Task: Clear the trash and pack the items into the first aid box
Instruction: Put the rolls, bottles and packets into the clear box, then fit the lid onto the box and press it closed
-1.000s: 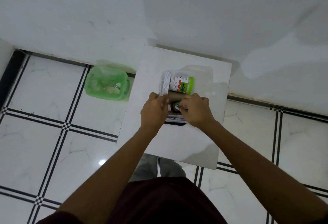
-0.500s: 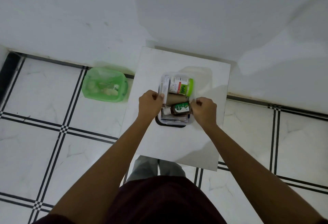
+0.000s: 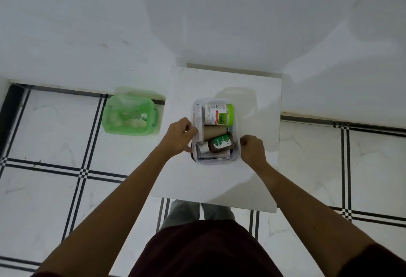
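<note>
The clear first aid box [image 3: 236, 123] stands in the middle of the white table [image 3: 219, 184]. Inside lie a cotton swab tub with a green lid [image 3: 216, 114], a brown roll [image 3: 215, 131], a brown bottle with a green label [image 3: 219, 144] and a white carton [image 3: 198, 123] along the left wall, with papers beneath. My left hand [image 3: 180, 137] is curled against the box's left rim. My right hand [image 3: 252, 150] is closed on the right rim. Both hands are outside the box.
A green bin [image 3: 129, 115] lined with a bag and holding scraps stands on the tiled floor, left of the table. White walls rise behind the table. My legs show under the table's near edge.
Both hands have come off the bottle and roll inside the box and moved apart to its left and right rims. The brown bottle now lies uncovered in the box.
</note>
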